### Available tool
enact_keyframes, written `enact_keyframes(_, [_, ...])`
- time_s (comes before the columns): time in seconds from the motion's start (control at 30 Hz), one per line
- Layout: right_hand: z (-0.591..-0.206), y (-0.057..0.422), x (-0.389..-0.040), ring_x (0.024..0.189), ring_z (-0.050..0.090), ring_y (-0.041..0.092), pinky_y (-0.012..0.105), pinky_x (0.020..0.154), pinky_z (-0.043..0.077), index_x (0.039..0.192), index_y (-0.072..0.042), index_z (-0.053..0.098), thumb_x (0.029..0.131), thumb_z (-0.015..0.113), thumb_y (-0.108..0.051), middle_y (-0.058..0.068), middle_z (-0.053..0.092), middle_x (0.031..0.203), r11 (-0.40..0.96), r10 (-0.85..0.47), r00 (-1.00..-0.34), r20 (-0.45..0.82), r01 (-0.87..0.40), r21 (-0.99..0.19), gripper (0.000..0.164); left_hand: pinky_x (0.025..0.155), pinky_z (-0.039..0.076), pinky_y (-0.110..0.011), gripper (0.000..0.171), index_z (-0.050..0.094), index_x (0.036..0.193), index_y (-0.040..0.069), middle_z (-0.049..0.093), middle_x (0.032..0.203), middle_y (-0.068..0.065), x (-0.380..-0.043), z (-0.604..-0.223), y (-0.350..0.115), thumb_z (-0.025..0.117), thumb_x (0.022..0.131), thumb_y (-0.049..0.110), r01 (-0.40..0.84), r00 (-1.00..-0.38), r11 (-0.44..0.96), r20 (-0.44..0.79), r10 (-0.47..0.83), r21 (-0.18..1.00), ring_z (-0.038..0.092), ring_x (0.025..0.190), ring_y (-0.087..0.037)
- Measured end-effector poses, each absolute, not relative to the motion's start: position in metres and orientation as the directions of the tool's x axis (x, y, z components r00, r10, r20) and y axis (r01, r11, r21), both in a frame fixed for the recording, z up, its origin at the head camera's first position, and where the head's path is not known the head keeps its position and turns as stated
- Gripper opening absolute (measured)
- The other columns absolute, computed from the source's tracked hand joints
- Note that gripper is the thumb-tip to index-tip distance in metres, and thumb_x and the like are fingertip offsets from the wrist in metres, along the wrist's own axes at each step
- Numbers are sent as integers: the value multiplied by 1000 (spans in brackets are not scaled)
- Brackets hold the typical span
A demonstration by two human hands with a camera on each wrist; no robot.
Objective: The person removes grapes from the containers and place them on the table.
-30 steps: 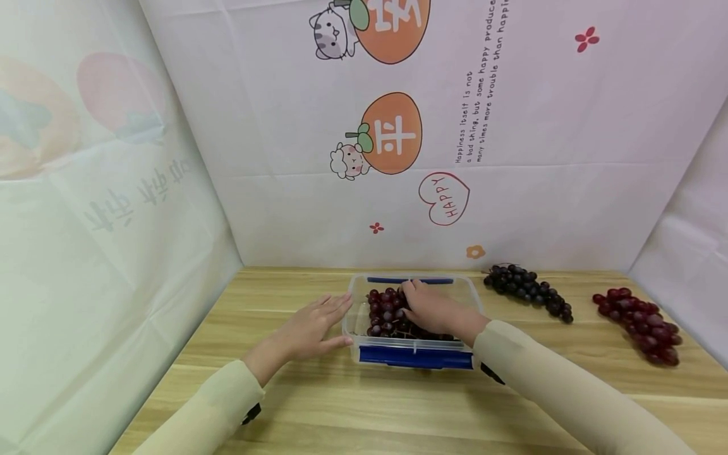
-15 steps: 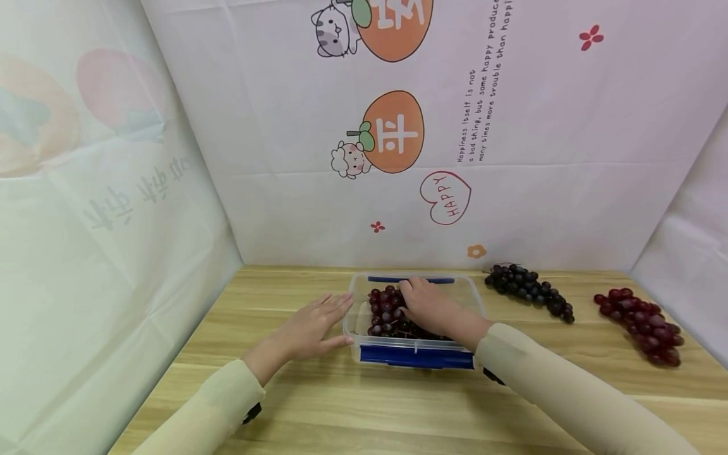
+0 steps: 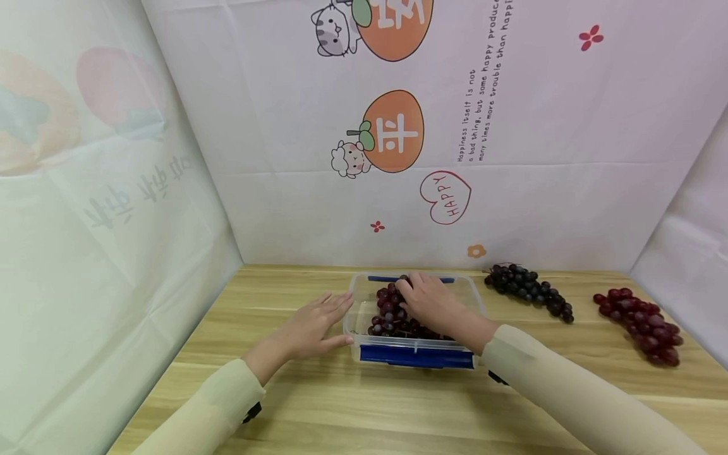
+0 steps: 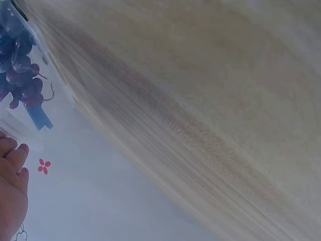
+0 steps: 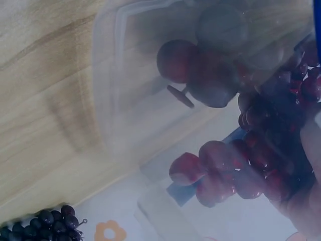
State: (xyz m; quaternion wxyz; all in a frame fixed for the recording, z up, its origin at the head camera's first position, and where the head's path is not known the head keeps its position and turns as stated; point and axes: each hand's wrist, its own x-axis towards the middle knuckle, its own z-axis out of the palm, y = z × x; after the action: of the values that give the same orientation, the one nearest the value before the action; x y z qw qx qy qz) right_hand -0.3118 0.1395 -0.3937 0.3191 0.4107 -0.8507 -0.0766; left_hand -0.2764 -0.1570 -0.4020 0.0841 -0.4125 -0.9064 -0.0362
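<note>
A clear plastic food container [image 3: 415,344] with blue latches stands in the middle of the table. My right hand [image 3: 429,306] reaches into it and holds a bunch of dark red grapes [image 3: 388,303] with curled fingers. In the right wrist view, grapes [image 5: 215,170] hang beside that hand [image 5: 306,201], seen partly through the cloudy container wall [image 5: 108,75]. More grapes lie low in the container; whether they belong to the same bunch I cannot tell. My left hand [image 3: 309,328] has its fingers extended at the container's left side. The left wrist view shows its fingertips by the container wall [image 4: 20,128].
To the container's right lies a bunch of black grapes [image 3: 529,289] near the back wall. A bunch of red grapes [image 3: 639,325] rests farther right, by the table's right edge. White printed sheets [image 3: 296,215] enclose the wooden table [image 3: 341,411] at the back and sides.
Inside the container, my right hand has shifted slightly right. The upper part of the grape bunch has moved right and up with it. My left hand stays in place.
</note>
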Motion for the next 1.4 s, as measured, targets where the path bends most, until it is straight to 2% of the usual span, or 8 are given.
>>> enact_keyframes(0.27, [-387, 143, -308, 61, 41, 19, 30, 51, 40, 97, -4, 53, 87, 75, -24, 8, 44, 76, 649, -745, -437, 503, -647, 400, 32, 117, 19, -46, 81, 26, 152, 2, 25, 157, -15, -277, -402, -157, 34, 98, 62, 768, -628, 641, 205, 751, 4, 30, 141, -30])
enact_keyframes(0.57, [-374, 148, -300, 62, 40, 18, 28, 50, 40, 100, -4, 53, 89, 74, -26, 8, 44, 78, 663, -736, -472, 486, -647, 377, 33, 118, 16, -44, 81, 26, 153, 3, 25, 157, -14, -276, -401, -156, 37, 98, 61, 761, -637, 648, 194, 746, 9, 26, 143, -26])
enact_keyframes(0.83, [-363, 152, -296, 61, 35, 17, 27, 51, 35, 98, -5, 52, 89, 73, -28, 6, 40, 76, 672, -730, -488, 478, -640, 372, 33, 118, 16, -44, 80, 26, 152, 2, 25, 157, -15, -276, -401, -156, 40, 98, 59, 766, -632, 643, 200, 748, 17, 28, 142, -28])
enact_keyframes(1.1, [-357, 157, -296, 56, 31, 16, 27, 46, 32, 99, -4, 51, 85, 77, -28, 6, 38, 75, 676, -710, -452, 539, -651, 346, 38, 117, 19, -46, 80, 26, 152, 2, 25, 157, -15, -274, -399, -156, 39, 98, 59, 762, -636, 647, 195, 747, 8, 27, 142, -28])
enact_keyframes(1.4, [-351, 167, -293, 61, 34, 18, 29, 51, 34, 108, -3, 55, 85, 77, -30, 8, 42, 79, 646, -727, -434, 532, -694, 317, 42, 119, 11, -40, 81, 25, 153, 4, 23, 158, -12, -272, -399, -155, 37, 98, 61, 745, -658, 667, 173, 733, 11, 23, 144, -24])
